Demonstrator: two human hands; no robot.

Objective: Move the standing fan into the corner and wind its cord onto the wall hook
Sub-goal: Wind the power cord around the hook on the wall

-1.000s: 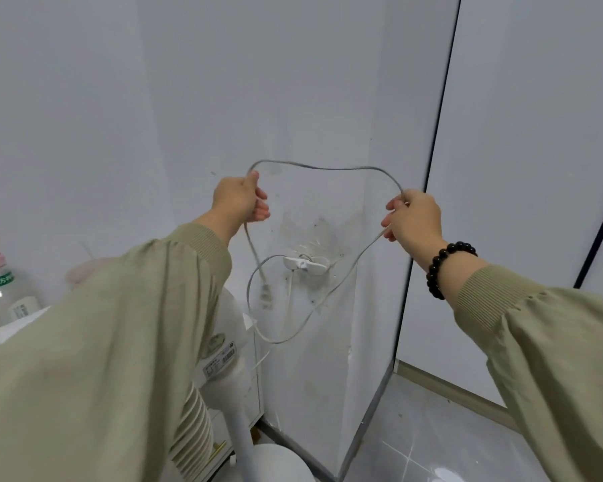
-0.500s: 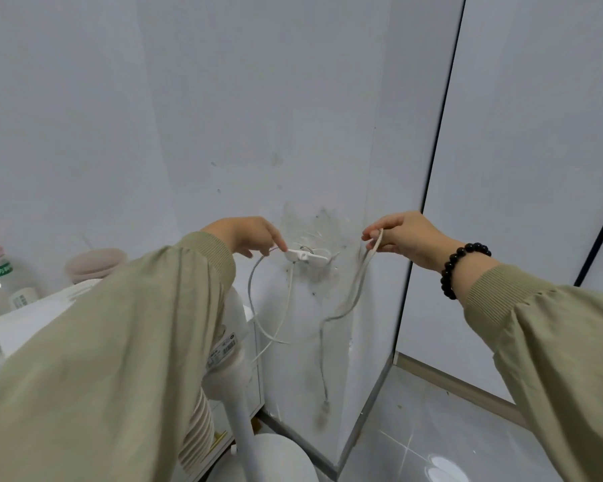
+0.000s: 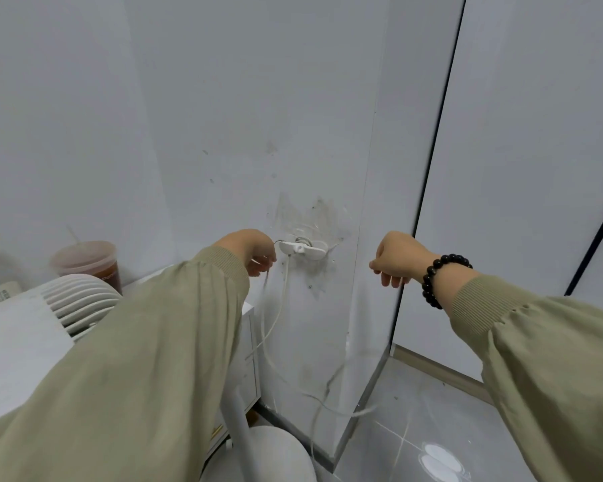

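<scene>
The thin white cord [image 3: 283,293] hangs from the white plastic wall hook [image 3: 303,248] and trails down beside the white standing fan [image 3: 81,300]. I see the left hand [image 3: 255,252] with fingers seemingly pinching it beside the hook, and the right hand [image 3: 397,259] loosely curled and empty. I'd wind short, snug loops, lifting the slack first.

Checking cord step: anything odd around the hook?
Yes. The wall around the hook is smeared with dark scuffs, and the cord hangs from it in a loose loop sagging toward the floor, not wound.
</scene>
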